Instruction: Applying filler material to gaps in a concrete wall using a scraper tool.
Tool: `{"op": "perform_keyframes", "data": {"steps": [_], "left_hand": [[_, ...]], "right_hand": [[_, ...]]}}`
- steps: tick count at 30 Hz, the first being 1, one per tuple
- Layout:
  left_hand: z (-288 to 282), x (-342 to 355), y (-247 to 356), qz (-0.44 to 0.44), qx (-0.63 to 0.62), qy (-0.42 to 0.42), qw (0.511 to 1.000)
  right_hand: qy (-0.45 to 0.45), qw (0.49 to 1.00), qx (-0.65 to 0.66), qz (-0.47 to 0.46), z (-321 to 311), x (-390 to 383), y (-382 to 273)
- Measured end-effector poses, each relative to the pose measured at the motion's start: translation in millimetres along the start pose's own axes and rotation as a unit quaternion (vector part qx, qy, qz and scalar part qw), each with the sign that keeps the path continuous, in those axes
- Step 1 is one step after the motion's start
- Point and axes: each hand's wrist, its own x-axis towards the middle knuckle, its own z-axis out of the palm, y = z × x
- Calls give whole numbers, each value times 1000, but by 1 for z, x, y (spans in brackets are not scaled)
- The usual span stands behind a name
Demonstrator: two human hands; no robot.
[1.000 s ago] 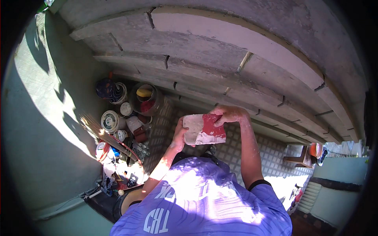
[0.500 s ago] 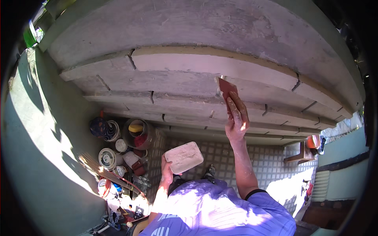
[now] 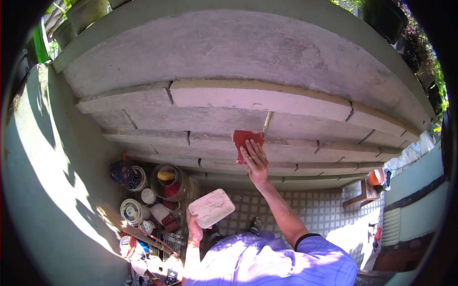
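My right hand (image 3: 255, 161) is closed on a red, flat spreader (image 3: 248, 139), fingers stretched along its broad face. The spreader lies against the grey wall, over a ledge of its stepped bands, and hides the surface beneath. Just to its right, a pale upright groove (image 3: 268, 121) shows in the wall. Lower and to the left, my left hand (image 3: 194, 228) grips a shallow rectangular tub (image 3: 213, 208) by its left side. Pale, pinkish paste with an uneven surface fills the tub, which is tilted a little. Most of my left fingers are hidden beneath it.
Buckets and paint tubs (image 3: 133, 211) crowd the floor along the green left wall (image 3: 57, 190). Among them stands a large bucket (image 3: 157, 183) with a yellow item inside. A broom (image 3: 117, 217) leans nearby. At the right are a small wooden bench (image 3: 365, 193) and an orange bucket (image 3: 375, 178).
My right hand has moved left and down with the spreader, whose broad face now shows more fully. The tub in my left hand has shifted left and slightly lower. The view has tilted upward.
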Motion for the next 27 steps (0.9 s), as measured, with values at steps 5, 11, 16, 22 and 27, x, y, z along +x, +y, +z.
{"op": "perform_keyframes", "data": {"steps": [5, 11, 16, 22, 27], "left_hand": [[-14, -3, -1, -5, -6, 6, 1000], [-17, -13, 8, 0, 4, 23, 1000], [-35, -12, 10, -4, -11, 13, 1000], [-61, -10, 20, -30, -7, 1, 1000], [-113, -1, 13, 41, -23, -51, 998]], "right_hand": [[173, 983, -54, 24, -21, 47, 7], [306, 928, 100, 187, 4, 64, 5], [243, 953, 13, 180, 52, 94, -27], [170, 962, 169, 131, 103, 129, -105], [178, 966, 182, 51, 77, 111, -107]]}}
